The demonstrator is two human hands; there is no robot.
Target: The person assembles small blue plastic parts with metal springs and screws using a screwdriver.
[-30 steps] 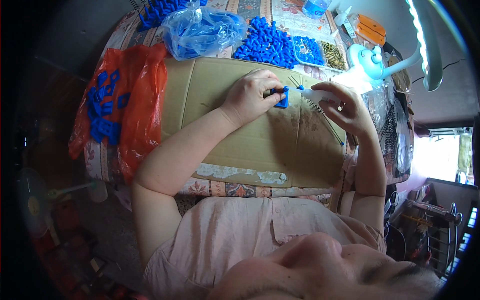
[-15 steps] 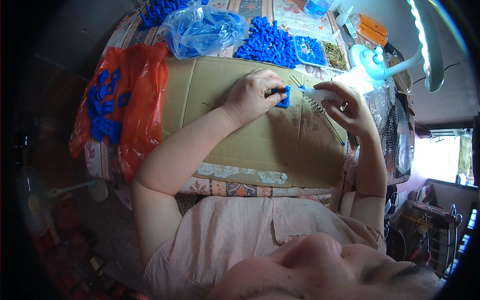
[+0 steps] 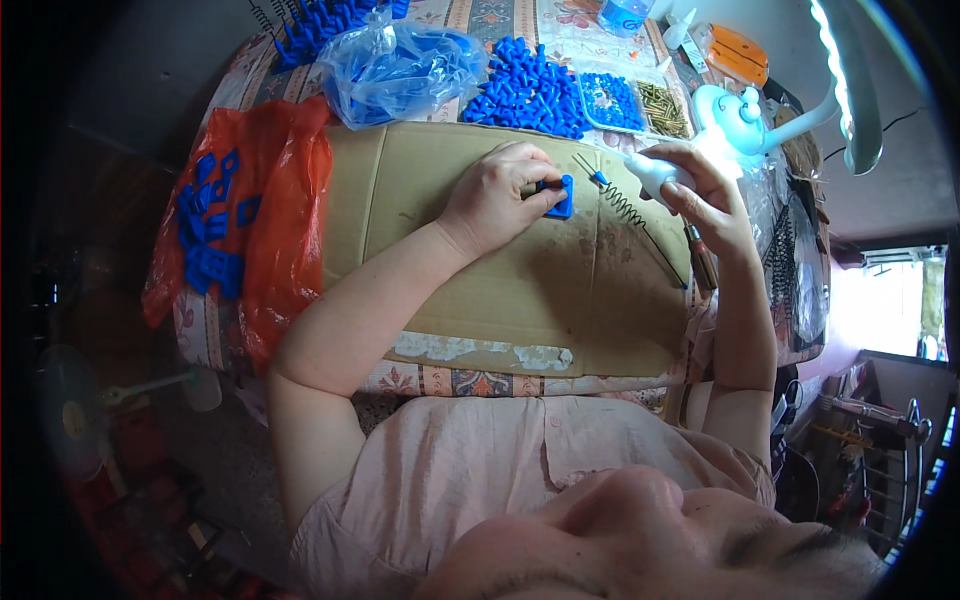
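My left hand (image 3: 508,190) is closed over the cardboard, its thumb and fingers pinching a small blue plastic part (image 3: 564,198). Much of that part is hidden behind the fingers. In my right hand (image 3: 702,188) is a white squeeze bottle (image 3: 657,178), with its narrow nozzle tilted up and to the left, apart from the blue part. Between the hands lies a dark coil spring (image 3: 624,207) with long straight wire ends. A small blue cone (image 3: 599,178) sits at its upper end, and a blue tip caps the lower one.
A cardboard sheet (image 3: 470,300) covers the table's near side. On the left, a red plastic bag (image 3: 290,190) bears blue parts. Behind are a clear bag (image 3: 400,75), a heap of blue cones (image 3: 525,95) and a tray of brass pins (image 3: 664,108). A lamp (image 3: 728,115) and screwdriver (image 3: 702,260) are right.
My right hand has drawn the bottle back from the blue part, and its nozzle now points higher. My left hand keeps its pinch on the part.
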